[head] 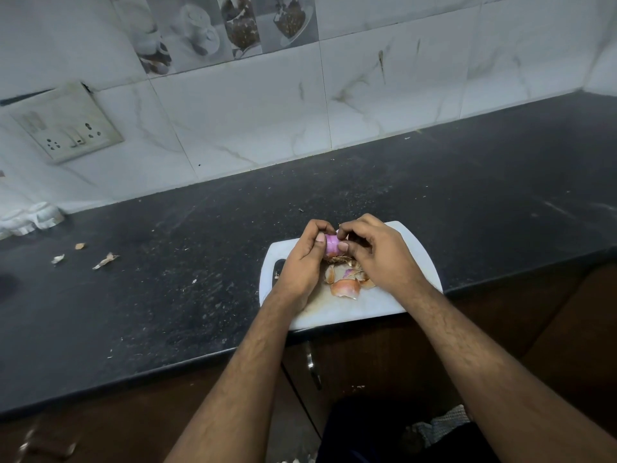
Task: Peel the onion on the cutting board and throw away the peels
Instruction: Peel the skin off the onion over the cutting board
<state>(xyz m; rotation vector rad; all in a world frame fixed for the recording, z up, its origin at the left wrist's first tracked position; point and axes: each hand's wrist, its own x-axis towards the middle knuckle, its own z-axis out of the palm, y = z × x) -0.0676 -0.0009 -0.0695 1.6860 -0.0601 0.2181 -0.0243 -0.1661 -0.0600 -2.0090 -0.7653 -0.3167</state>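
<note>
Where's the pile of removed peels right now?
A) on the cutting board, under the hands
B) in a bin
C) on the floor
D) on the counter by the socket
A: the peels lie on the white cutting board, just below the onion that the left hand and right hand both hold.

Purple onion [332, 245] held above white cutting board [384, 302]; papery peels [345, 287], perhaps several, beneath.

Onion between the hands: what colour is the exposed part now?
Pinkish purple with a glossy sheen, on the onion held above the cutting board; head view.
</note>
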